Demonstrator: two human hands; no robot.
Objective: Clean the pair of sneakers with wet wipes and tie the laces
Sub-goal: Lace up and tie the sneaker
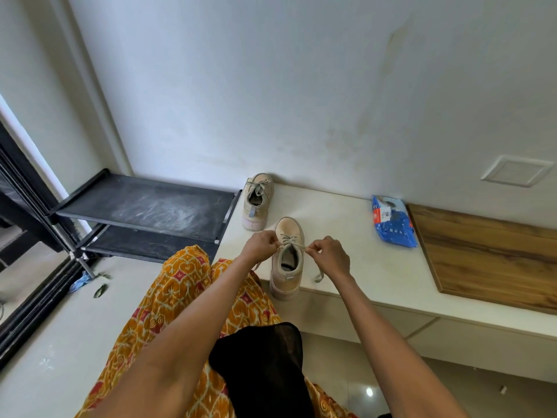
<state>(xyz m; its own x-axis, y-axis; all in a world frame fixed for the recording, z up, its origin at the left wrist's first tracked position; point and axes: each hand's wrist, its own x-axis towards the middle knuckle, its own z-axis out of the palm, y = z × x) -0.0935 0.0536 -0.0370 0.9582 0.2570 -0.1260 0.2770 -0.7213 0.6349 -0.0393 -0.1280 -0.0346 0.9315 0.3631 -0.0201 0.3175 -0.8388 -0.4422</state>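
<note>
A beige sneaker (287, 267) stands at the front edge of a low white bench (376, 267), toe pointing to the wall. My left hand (261, 245) pinches its grey lace (291, 243) on the left side. My right hand (330, 256) pinches the lace on the right side, and a loose end hangs down by my wrist. The lace is pulled taut between both hands over the tongue. The second beige sneaker (256, 203) stands further back near the wall, its laces tied in a bow. A blue wet wipes pack (391, 224) lies to the right.
A black two-tier shoe rack (144, 206) stands left of the bench. A wooden panel (494, 254) covers the bench's right part. Black cloth (262, 366) lies on my orange patterned lap. A dark sliding door frame runs along the far left.
</note>
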